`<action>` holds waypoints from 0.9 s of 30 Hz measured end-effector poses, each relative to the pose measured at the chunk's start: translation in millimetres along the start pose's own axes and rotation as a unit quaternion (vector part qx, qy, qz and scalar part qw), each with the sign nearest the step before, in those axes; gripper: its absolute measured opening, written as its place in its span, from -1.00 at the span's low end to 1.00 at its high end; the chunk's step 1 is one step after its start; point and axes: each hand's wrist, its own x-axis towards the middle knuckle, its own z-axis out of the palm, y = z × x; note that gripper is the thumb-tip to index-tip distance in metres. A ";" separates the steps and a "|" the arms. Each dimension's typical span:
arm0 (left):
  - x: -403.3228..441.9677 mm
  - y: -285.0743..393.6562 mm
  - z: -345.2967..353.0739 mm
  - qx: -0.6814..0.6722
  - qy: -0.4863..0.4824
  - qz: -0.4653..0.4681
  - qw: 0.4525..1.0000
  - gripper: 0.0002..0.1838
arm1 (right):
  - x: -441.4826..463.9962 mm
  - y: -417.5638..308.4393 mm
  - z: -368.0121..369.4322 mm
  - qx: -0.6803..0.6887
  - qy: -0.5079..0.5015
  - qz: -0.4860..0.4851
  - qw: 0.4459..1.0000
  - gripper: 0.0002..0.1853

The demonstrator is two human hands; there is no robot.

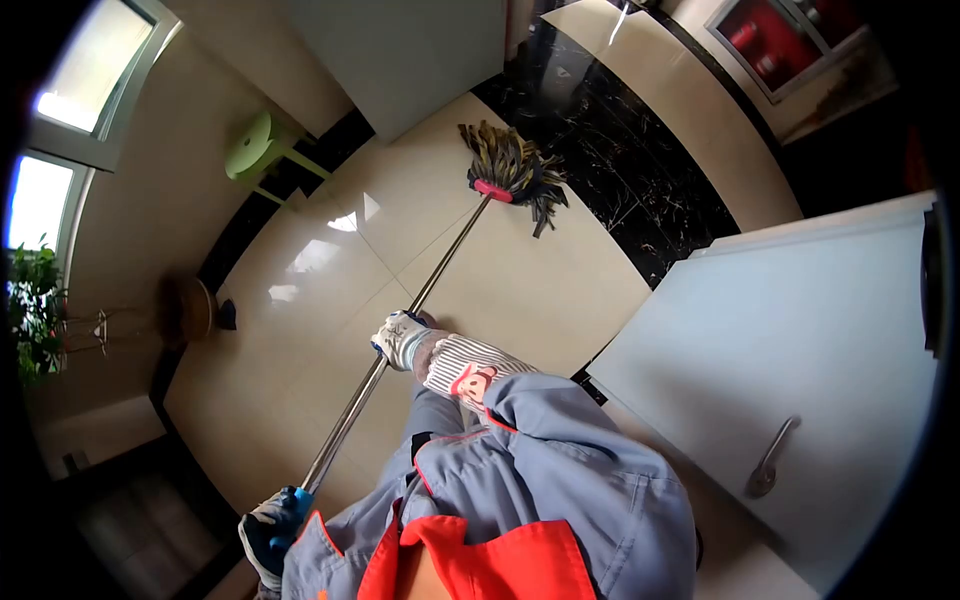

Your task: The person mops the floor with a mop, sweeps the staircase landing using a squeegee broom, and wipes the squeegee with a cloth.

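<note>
Tiled floor, mop in hands

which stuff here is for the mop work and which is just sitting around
In use:
- mop head, resting on the tiled floor
- mop handle, gripped by the gloved right hand and gloved left hand

Just around:
- green stool
- leafy plant
- brown pot

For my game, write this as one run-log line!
gloved left hand: gripping silver metal pole; gloved right hand: same; dark, yellowish strip mop: on cream-black tiled floor
</note>
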 end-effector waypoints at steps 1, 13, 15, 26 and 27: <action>16.4 4.3 -2.7 0.011 0.001 -0.002 1.000 -0.57 | 11.9 5.6 -5.1 0.003 -0.004 0.001 1.000 -0.79; 253.6 63.1 75.0 -0.188 0.055 0.123 0.973 -0.47 | 85.7 176.7 -132.9 0.096 0.117 0.164 0.975 -0.91; 276.7 77.5 87.2 -0.137 0.108 0.121 0.977 -0.54 | 96.0 186.9 -139.1 0.144 0.226 0.172 0.948 -0.89; 359.2 64.8 85.5 -0.045 -0.026 0.093 0.994 -0.62 | 118.2 243.7 -179.1 0.116 0.144 0.126 0.975 -0.76; 361.0 70.2 84.2 -0.040 -0.022 0.090 0.995 -0.61 | 125.3 239.7 -174.1 0.116 0.142 0.122 0.975 -0.76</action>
